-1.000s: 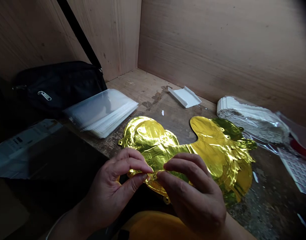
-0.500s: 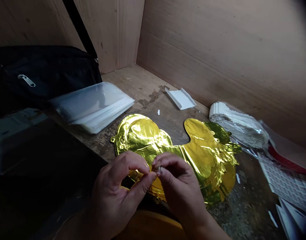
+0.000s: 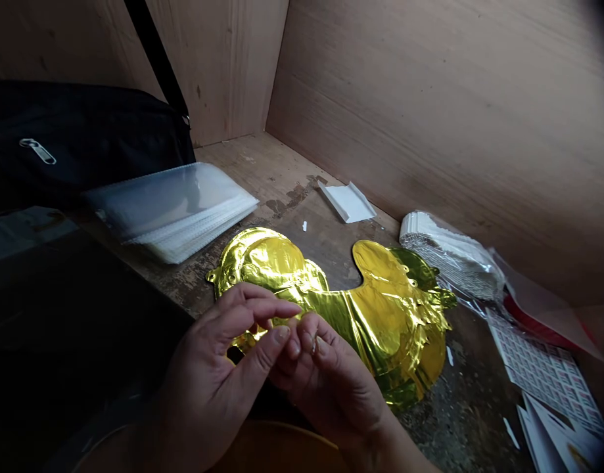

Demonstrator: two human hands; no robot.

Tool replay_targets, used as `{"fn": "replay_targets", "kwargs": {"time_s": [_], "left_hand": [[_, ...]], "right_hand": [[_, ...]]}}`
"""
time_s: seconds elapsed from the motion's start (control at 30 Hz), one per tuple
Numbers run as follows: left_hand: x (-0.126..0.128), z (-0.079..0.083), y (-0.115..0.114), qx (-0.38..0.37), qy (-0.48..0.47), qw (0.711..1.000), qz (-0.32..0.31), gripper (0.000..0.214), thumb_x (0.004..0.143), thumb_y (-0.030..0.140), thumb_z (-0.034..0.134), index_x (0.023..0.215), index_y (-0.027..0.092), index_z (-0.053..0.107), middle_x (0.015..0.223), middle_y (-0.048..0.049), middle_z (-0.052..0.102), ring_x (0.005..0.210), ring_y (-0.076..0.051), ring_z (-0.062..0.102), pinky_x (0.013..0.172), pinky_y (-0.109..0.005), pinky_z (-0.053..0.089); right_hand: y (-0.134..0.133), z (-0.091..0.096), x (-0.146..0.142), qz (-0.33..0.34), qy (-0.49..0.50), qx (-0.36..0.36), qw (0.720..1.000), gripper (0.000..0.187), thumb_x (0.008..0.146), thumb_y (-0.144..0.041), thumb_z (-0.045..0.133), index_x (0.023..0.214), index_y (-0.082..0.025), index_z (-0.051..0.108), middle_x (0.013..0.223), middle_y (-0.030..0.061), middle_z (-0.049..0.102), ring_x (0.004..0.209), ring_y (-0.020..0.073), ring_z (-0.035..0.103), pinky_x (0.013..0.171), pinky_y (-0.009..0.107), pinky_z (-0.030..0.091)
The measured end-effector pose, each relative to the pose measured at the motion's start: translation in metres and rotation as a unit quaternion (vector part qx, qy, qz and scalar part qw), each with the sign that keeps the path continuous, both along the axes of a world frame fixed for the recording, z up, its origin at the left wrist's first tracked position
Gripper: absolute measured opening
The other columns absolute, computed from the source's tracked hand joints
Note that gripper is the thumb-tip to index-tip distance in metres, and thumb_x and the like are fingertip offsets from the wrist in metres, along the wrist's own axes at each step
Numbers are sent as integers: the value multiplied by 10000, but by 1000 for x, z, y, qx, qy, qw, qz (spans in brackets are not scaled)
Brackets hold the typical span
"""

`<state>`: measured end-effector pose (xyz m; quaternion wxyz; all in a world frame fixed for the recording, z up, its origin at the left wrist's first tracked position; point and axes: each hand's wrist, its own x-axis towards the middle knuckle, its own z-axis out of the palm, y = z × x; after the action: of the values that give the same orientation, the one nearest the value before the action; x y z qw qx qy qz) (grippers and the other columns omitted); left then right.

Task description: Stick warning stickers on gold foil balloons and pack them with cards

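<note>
My left hand (image 3: 223, 368) is raised over the near side of the gold foil balloons (image 3: 380, 315), its thumb and forefinger apart with nothing visible between them. Right beside it, my right hand (image 3: 331, 381) is closed, thumb pressed to forefinger in a pinch. A tiny pale speck shows between those fingertips, too small to name. The fingertips of both hands are very close together. Flat and shiny, the gold foil lies on the worn table behind and below them, partly hidden by my hands.
A stack of clear plastic sleeves (image 3: 183, 217) lies near a black bag (image 3: 94, 131) at the left. Along the wooden wall (image 3: 430, 118) are a folded white card (image 3: 348, 202) and a wrapped white bundle (image 3: 449, 256). Printed sheets (image 3: 543, 368) and folded leaflets (image 3: 553, 433) lie at right.
My left thumb and forefinger have parted from the pinch beside the right fingertips. My right hand has turned and shifted slightly left, still pinched. The view has swung a little to the right.
</note>
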<state>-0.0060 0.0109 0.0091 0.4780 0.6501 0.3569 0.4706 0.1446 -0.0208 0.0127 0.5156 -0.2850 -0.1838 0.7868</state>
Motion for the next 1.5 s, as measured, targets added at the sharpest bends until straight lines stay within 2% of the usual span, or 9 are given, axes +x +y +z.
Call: {"fn": "replay_targets", "kwargs": {"time_s": [0.23, 0.4, 0.6, 0.77, 0.83, 0.93, 1.03, 1.3, 1.5], "left_hand": [[-3, 14, 8, -121, -3, 977, -178, 196, 893, 273, 596, 1035, 323, 721, 1185, -41, 589, 1160, -234, 567, 925, -302, 523], [-3, 14, 9, -219, -61, 956, -186, 116, 812, 209, 663, 875, 264, 743, 1133, -61, 633, 1047, -247, 644, 825, -321, 578], [-2, 12, 4, -334, -126, 913, -200, 96, 809, 298, 695, 791, 206, 673, 1195, -64, 599, 489, -78, 626, 456, -251, 574], [-4, 10, 1, -286, -94, 941, -157, 98, 848, 287, 654, 795, 205, 660, 1102, -58, 651, 645, -124, 671, 665, -290, 599], [-3, 6, 0, -265, -87, 952, -129, 85, 866, 301, 638, 838, 224, 664, 1022, -38, 672, 760, -147, 670, 704, -266, 577], [-1, 2, -2, -282, -64, 950, -114, 67, 870, 295, 644, 890, 234, 661, 843, -4, 669, 771, -132, 626, 675, -213, 536], [2, 2, -4, -316, -60, 940, -118, 48, 862, 274, 655, 879, 229, 649, 759, 27, 636, 692, -93, 573, 619, -167, 494], [8, 0, -9, -275, -20, 955, -113, 96, 864, 317, 655, 920, 241, 635, 786, 26, 664, 710, -109, 618, 634, -179, 529], [7, -1, -6, -309, -37, 939, -146, 174, 874, 361, 641, 994, 237, 658, 879, -14, 716, 800, -153, 676, 702, -222, 572]], "right_hand": [[-8, 4, -1, 49, -45, -58, 996, 288, 689, -420, 729, 795, -176, 620, 604, -1, 574, 558, 124, 510, 604, 256, 402], [-11, 1, -3, 84, 20, -56, 995, 213, 721, -355, 677, 758, -157, 608, 567, 10, 590, 550, 128, 552, 599, 245, 422], [-14, -9, -8, 87, 86, -78, 989, 177, 728, -304, 689, 773, -157, 601, 618, -23, 538, 543, 102, 548, 534, 204, 441], [-11, -8, 2, 158, -60, -29, 985, 348, 861, -482, 537, 780, -151, 606, 615, 6, 560, 518, 116, 537, 538, 237, 435], [-9, 3, 14, 122, -263, 34, 957, 341, 899, -462, 524, 796, -153, 626, 682, 21, 591, 598, 125, 557, 595, 245, 439], [-10, 25, 30, -51, -545, 157, 822, 152, 886, -326, 599, 862, -186, 653, 830, 23, 642, 783, 139, 586, 714, 242, 442], [-14, 41, 37, -53, -612, 202, 763, 109, 878, -277, 601, 929, -198, 655, 880, 22, 665, 827, 146, 606, 744, 247, 460], [-15, 35, 27, 30, -498, 65, 864, 176, 854, -320, 620, 806, -151, 631, 725, 15, 607, 649, 119, 533, 587, 238, 442], [-15, 31, 30, 8, -461, 29, 887, 221, 865, -350, 621, 776, -148, 627, 653, -20, 536, 586, 82, 431, 516, 199, 353]]}}
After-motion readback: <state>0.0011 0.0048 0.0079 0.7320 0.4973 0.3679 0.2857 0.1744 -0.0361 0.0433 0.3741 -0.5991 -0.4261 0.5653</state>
